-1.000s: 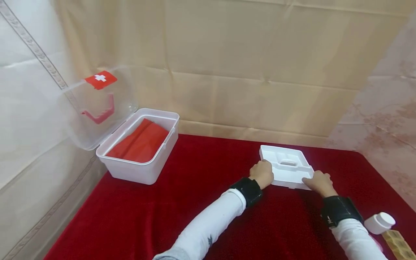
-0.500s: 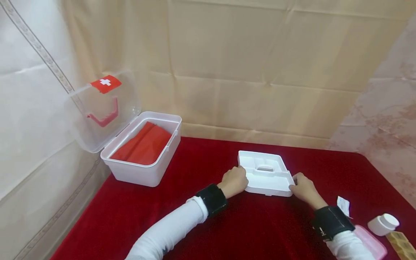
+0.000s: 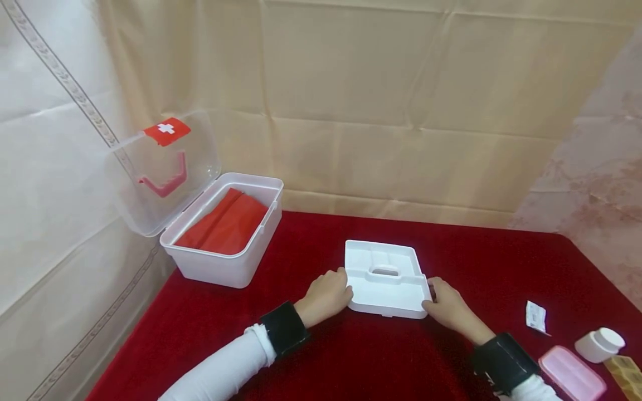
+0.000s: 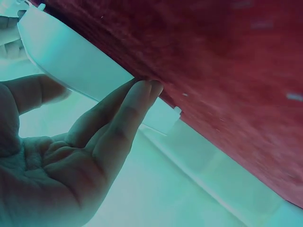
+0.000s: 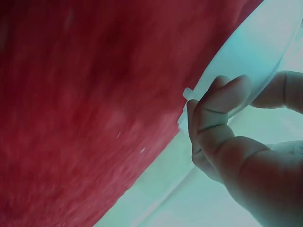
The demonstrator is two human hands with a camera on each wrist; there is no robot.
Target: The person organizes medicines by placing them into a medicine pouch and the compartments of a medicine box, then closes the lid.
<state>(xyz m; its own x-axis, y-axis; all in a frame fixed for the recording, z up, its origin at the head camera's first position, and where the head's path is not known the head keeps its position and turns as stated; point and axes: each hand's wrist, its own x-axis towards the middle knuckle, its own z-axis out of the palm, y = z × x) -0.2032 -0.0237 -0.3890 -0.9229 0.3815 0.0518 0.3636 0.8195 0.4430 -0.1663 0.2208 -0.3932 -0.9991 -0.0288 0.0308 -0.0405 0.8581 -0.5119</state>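
Between both hands is a white compartment tray [image 3: 386,292] with a raised slotted handle in its middle, low over the red cloth. My left hand [image 3: 326,295] grips its left side. The left wrist view shows the thumb [image 4: 40,92] at the rim and the fingers [image 4: 120,113] against the outer wall. At the opposite side my right hand [image 3: 451,306] holds the tray. In the right wrist view its fingers [image 5: 215,111] bend against the wall near a small peg, thumb by the rim. The inside of the tray, seen from the head, holds nothing.
A white first-aid box [image 3: 215,270] stands at the left, its clear lid [image 3: 120,189] raised, with red fabric [image 3: 225,223] inside. At the right lie a small white packet [image 3: 535,317], a white bottle [image 3: 597,346], a pink case [image 3: 572,373] and a yellowish compartment box [image 3: 627,376].
Both hands have brought the tray leftward and nearer across the cloth, still gripping its two sides. The packet and pink case have come into view from behind the right arm.
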